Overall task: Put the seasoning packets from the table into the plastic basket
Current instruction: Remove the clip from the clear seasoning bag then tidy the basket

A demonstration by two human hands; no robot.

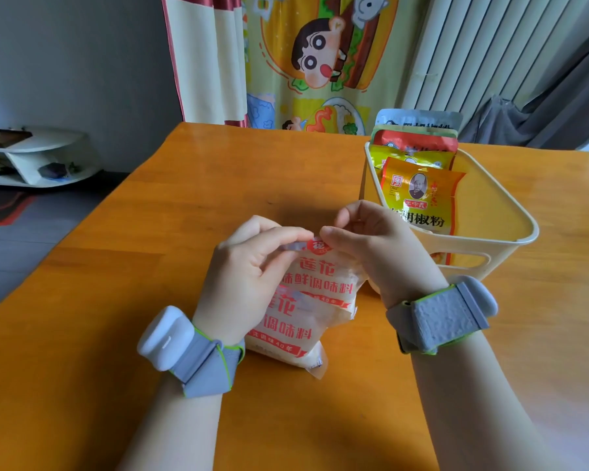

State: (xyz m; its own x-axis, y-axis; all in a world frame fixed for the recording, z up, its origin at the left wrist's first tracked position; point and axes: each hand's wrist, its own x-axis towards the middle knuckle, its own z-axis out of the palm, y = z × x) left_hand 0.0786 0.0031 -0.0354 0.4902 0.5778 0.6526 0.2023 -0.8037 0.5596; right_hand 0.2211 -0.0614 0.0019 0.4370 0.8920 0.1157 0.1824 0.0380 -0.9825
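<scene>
Nearest the camera, both forearms are reaching in over the table (123, 273), each wearing a grey wrist strap. The left hand (249, 277) and the right hand (364, 239) are pinching the top seam of the packets (306, 300), two clear bags with red print that are overlapping, one seemingly lying on the other, their lower ends resting on the wood. Thumbs and fingertips are closing on the seal from either side, so both grips are grasping the packets rather than hanging loose.

Just beyond, to the right, the basket (510, 212) is standing near the hands, already holding several upright packets, the front one orange and yellow (419, 195).

To do this well, I judge the hands should be lifting both bags together by the seam, keeping them pinched firmly so the under one is not slipping free, then carrying them over the near rim and lowering them in front of the orange one.

Farther back, a cartoon curtain (320, 56) is hanging.
</scene>
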